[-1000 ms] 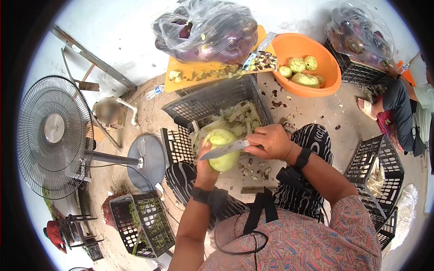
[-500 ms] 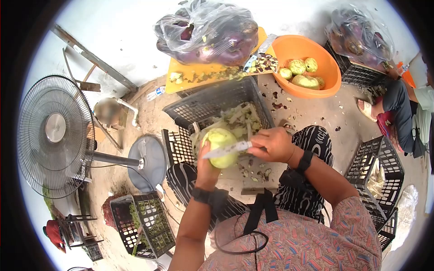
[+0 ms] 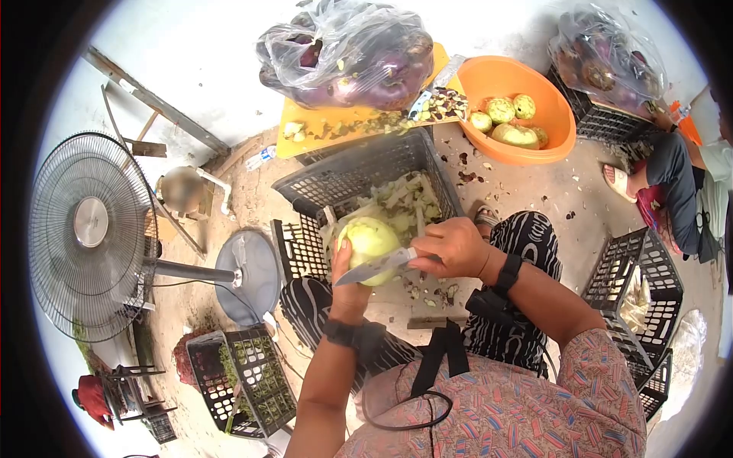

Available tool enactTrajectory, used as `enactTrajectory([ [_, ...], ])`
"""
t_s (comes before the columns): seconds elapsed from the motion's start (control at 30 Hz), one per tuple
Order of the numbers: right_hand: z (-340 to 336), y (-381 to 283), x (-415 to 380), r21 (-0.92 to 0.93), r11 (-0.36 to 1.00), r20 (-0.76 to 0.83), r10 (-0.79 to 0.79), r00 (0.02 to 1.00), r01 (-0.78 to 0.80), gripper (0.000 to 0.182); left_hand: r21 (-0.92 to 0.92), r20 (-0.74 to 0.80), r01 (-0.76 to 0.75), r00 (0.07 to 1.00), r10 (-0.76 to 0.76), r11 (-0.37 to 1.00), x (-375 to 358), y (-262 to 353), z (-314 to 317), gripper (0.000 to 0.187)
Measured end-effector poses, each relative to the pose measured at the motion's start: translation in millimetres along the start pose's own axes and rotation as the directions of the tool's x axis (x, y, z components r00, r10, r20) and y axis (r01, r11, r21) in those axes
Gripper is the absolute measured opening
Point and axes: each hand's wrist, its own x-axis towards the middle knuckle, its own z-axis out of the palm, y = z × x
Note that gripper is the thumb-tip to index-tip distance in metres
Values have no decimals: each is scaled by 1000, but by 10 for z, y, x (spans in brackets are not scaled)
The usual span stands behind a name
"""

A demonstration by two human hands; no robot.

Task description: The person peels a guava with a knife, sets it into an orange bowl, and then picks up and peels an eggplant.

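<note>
My left hand (image 3: 350, 282) grips a round pale green peeled vegetable (image 3: 368, 238) from its left and underside. In my right hand (image 3: 456, 248) is a knife (image 3: 376, 267), its broad blade lying across the lower front of the vegetable and pointing left. The blade's far edge meets the vegetable's surface, and the tip reaches over my left hand. Beneath both hands stands a black plastic crate (image 3: 351, 172) with pale peelings (image 3: 408, 200) inside.
Bagged purple vegetables (image 3: 359, 65) rest on a yellow board (image 3: 294, 114) behind the crate. An orange basin (image 3: 561, 141) holds several peeled vegetables. A standing fan (image 3: 92, 229) and a crate of greens (image 3: 244, 374) are at left. Another person's leg (image 3: 676, 183) shows at right, near black crates (image 3: 637, 298).
The knife has moved down and toward me across the vegetable, its blade now slanting lower to the left. My right hand shifted slightly left; the left hand keeps its hold.
</note>
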Motion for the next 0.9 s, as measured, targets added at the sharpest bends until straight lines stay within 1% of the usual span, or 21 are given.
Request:
enactTrajectory([
  [0.1,-17,5,-7,-22,1000,-21,10,1000,-10,20,3,7,14,1000,-14,1000,-5,-4,5,48],
  [0.17,-26,21,-6,-40,999,-35,26,999,-28,21,-38,6,39,999,-39,998,11,-13,-25,47],
  [0.2,-36,38,-5,-58,996,-42,67,997,-69,20,-38,8,40,999,-39,998,-4,-4,-34,47],
  [0.23,-49,52,-4,-76,991,-50,107,993,-110,20,-30,43,30,999,-29,999,-34,8,-48,47],
  [0.27,-72,64,3,-78,991,-50,106,993,-110,20,-22,78,19,997,-18,1000,-53,19,-49,47],
  [0.3,-102,70,16,-82,987,-64,135,989,-140,19,-16,45,13,999,-12,1000,-65,22,-20,48],
  [0.33,-119,71,22,-86,982,-78,163,984,-170,19,-16,47,13,999,-12,1000,-59,15,-41,48],
  [0.37,-116,65,13,-87,982,-78,162,984,-169,19,-3,48,11,999,-11,1000,-52,1,-82,48],
  [0.43,-92,37,-5,-57,997,-56,44,997,-47,19,7,45,5,999,-5,1000,-51,1,-94,49],
  [0.47,-83,14,-7,-57,998,-54,39,998,-42,19,4,26,9,1000,-9,1000,-34,-2,-85,50],
  [0.5,-72,-19,-13,-31,1000,-35,5,999,-6,19,2,7,13,1000,-13,1000,-27,2,-77,50],
  [0.57,-50,-24,-18,-5,999,-23,-39,999,39,21,9,14,11,1000,-11,1000,-23,8,-79,51],
  [0.73,-54,-13,-13,3,999,-12,-37,999,38,21,17,15,1,1000,-1,1000,-22,-1,-83,52],
  [0.8,-52,-10,-13,5,999,-10,-37,999,37,20,30,38,2,999,-3,1000,-24,10,-80,50],
  [0.83,-44,-6,-15,1,1000,-27,-9,1000,9,20,30,39,4,999,-5,1000,-24,8,-82,50],
  [0.9,-66,21,-14,-6,1000,-47,22,999,-23,20,8,28,31,999,-32,999,-27,-2,-82,41],
])
